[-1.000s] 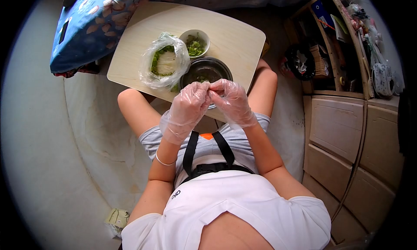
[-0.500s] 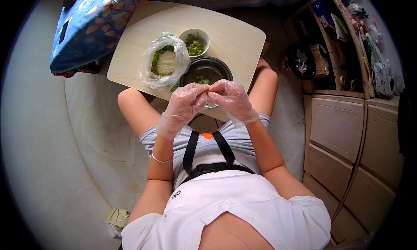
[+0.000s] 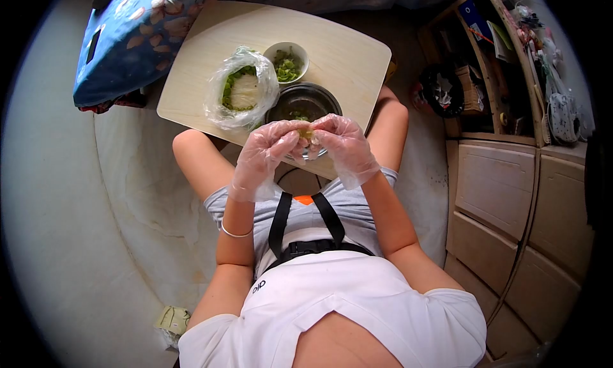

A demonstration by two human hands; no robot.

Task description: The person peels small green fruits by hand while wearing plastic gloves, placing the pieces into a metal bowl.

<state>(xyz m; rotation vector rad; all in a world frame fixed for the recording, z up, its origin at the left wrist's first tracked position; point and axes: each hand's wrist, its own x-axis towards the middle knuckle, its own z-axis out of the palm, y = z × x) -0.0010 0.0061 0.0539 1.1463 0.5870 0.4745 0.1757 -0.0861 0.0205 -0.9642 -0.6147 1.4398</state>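
Note:
My left hand (image 3: 263,152) and my right hand (image 3: 348,148), both in clear plastic gloves, meet at the near side of a metal bowl (image 3: 334,106). Between their fingertips they pinch a small yellow-green vegetable piece (image 3: 306,135), partly covered by the fingers. Some green bits lie in the metal bowl, whose near part is hidden behind my hands. Beyond it stands a white bowl (image 3: 304,53) with chopped greens (image 3: 287,68) inside. To the left, an open clear plastic bag (image 3: 219,114) holds leafy greens around a pale mass.
The bowls and bag stand on a light wooden table (image 3: 351,45) with rounded corners, its near edge over my knees. A flowered blue cloth (image 3: 121,61) hangs at the left. Shelves and beige drawers (image 3: 495,183) line the right, near a black-rimmed bin (image 3: 440,90).
My fingertips have drawn slightly apart, and the yellow-green piece now shows between them. Both wrists have turned a little. Bowls and bag have stayed put.

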